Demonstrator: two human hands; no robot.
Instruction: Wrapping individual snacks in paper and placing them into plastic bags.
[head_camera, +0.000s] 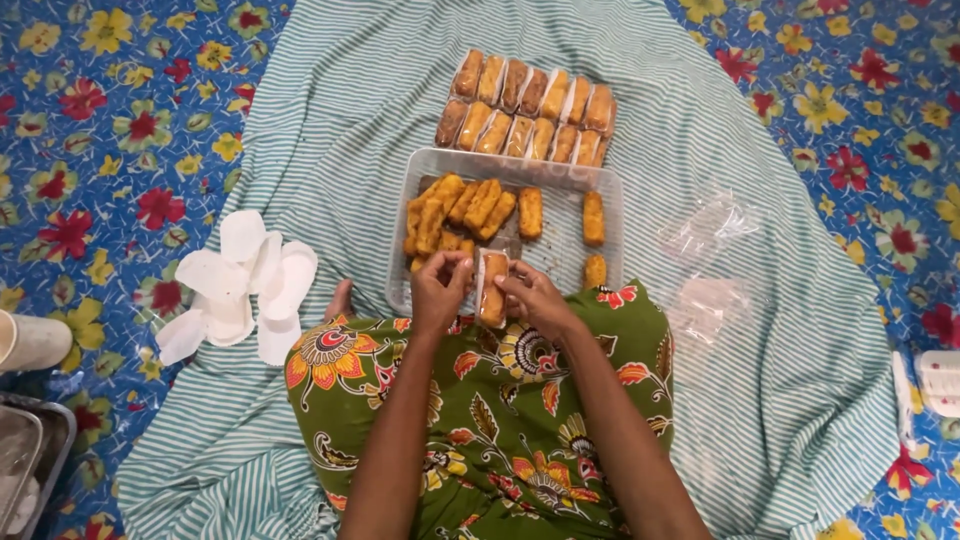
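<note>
Left to right on the striped cloth (330, 120):

- Far left, off the cloth's left edge on the floral mat (110, 130): a pale cup (35, 340) and the corner of a metal tray (30, 440)
- On the cloth's left edge: a loose pile of white paper pieces (245, 285), well apart from both hands
- Left hand (440, 290): fingers pinched on the upper left edge of a clear sleeve (492, 272) at the near rim of the clear tray (560, 255)
- Fried stick (492, 295): inside that sleeve, between the two hands over the tray's near rim, just above the lap. Long axis runs near-to-far, roughly upright in view, slightly tilted. It lies right of the left fingertips and left of the right ones; both hands touch the sleeve, so neither is clearly nearer
- Right hand (535, 300): fingers curled onto the sleeve's right side, gripping it; cannot tell whether they touch the stick itself
- Tray: unwrapped sticks heaped in its left half (455, 210), a few singles toward its right edge
- Beyond the tray's far edge: two tight rows of wrapped sticks (525, 110), long axes the same near-to-far way
- Right of the tray on the cloth: spare clear sleeves (705, 260), well apart from the right hand
- Far right at the cloth's edge: a white object (940, 380), partly cut off, kind unclear
</note>
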